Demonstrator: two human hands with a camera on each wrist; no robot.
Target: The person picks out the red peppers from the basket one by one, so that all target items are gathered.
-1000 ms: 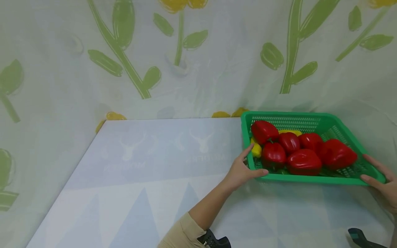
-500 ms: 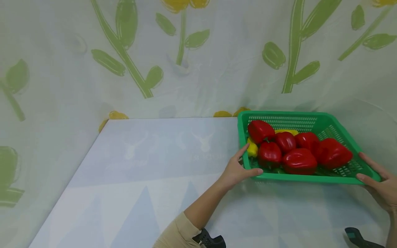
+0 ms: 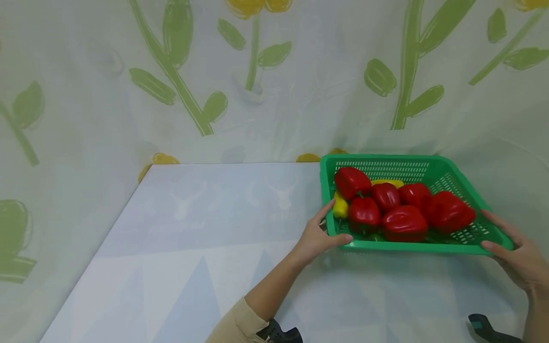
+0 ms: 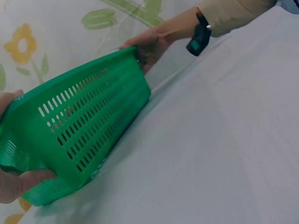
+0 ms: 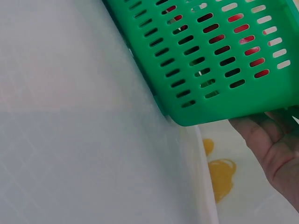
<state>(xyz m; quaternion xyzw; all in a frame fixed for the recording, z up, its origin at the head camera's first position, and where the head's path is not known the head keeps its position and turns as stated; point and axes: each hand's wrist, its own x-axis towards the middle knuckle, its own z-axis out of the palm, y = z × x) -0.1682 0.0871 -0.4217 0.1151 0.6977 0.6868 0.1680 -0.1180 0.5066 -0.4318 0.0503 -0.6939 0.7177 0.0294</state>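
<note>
A green plastic basket (image 3: 411,247) stands at the right of the table, near its back. Several red bell peppers (image 3: 405,224) lie in it, along with a small yellow pepper (image 3: 340,206) at the left end and another yellow piece (image 3: 387,182) behind the red ones. My left hand (image 3: 316,238) grips the basket's front left corner, thumb over the front rim. At the front right corner my right hand (image 3: 516,255) holds the rim with its thumb on top. The left wrist view shows the slotted basket side (image 4: 88,116); below the basket in the right wrist view are the right hand's fingers (image 5: 261,133).
A white table (image 3: 206,209) with pale blue triangles spreads left of the basket. Behind it hangs a light cloth (image 3: 300,109) printed with green stems and yellow flowers. Black devices show at the left wrist (image 3: 280,332) and at the lower right (image 3: 489,328).
The basket has slid to the left along the table with the peppers in it. Both hands have moved with it, keeping their hold on its corners.
</note>
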